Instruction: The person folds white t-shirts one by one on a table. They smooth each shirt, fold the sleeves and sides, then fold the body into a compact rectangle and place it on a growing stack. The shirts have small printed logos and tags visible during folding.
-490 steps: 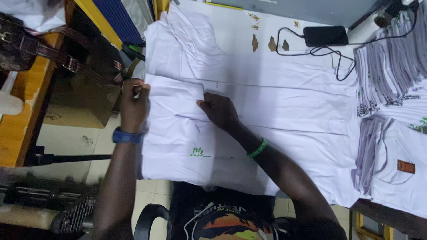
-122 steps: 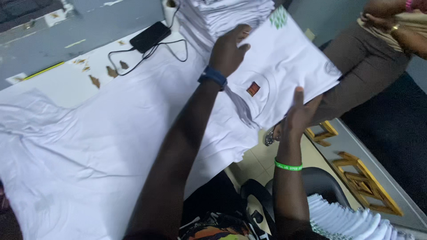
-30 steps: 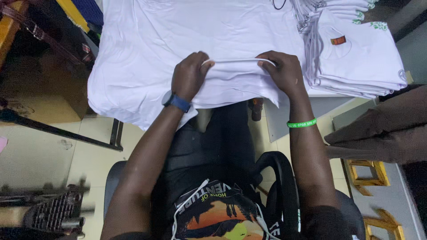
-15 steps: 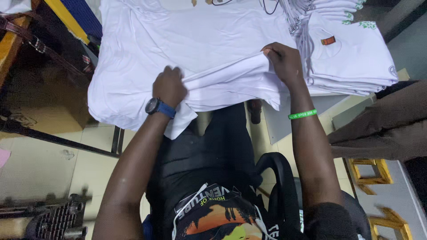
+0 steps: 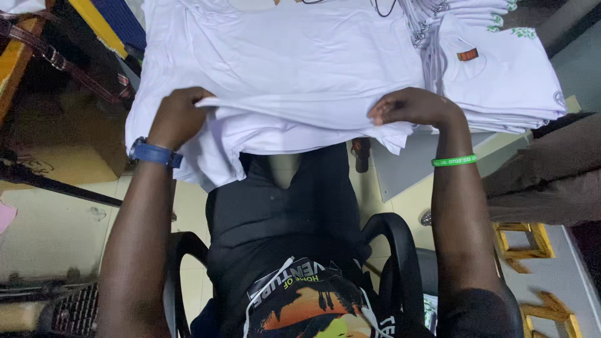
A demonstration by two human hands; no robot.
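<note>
At the counter's near edge, head view: left hand [image 5: 178, 116] and right hand [image 5: 410, 106] each pinch the folded hem of a white t-shirt [image 5: 300, 69], fingers closed, pulling it taut and flat. Stack of folded shirts [image 5: 501, 81] sits at the right edge.

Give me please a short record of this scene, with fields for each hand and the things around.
left hand: grips the near hem of a white T-shirt, left side
right hand: grips the same hem, right side
T-shirt: spread flat on the table
stack: folded white T-shirts to the right
wrists: blue watch left, green wristband right
seat: black chair
</note>
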